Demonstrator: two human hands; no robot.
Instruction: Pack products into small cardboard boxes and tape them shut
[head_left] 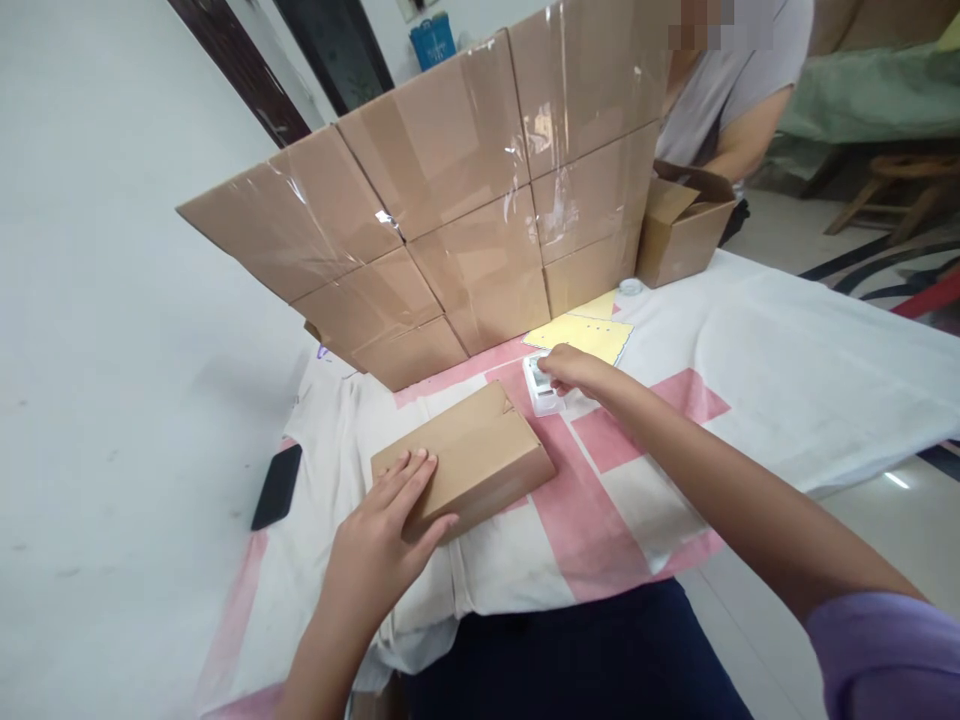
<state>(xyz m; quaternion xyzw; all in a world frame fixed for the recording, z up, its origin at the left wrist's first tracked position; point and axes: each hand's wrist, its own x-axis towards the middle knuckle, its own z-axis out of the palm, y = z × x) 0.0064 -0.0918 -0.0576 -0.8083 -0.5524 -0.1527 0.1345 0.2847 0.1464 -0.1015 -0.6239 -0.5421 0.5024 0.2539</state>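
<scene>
A closed brown cardboard box (465, 450) lies on the table in front of me. My left hand (390, 510) rests flat on its near left end, fingers spread over the top and thumb along the side. Just beyond the box's right corner is a small white device (541, 392) with what looks like a grey screen. My right hand (570, 370) reaches across to it, fingers curled in against its upper right part; the fingertips are partly hidden. A yellow paper sheet (592, 335) lies behind that hand.
A tall taped cardboard panel (465, 210) stands across the back of the table. Behind it on the right sits a person (750, 110) by an open carton (686, 225). A roll of clear tape (630, 287) and a black phone (277, 487) lie on the pink-and-white cloth (592, 530).
</scene>
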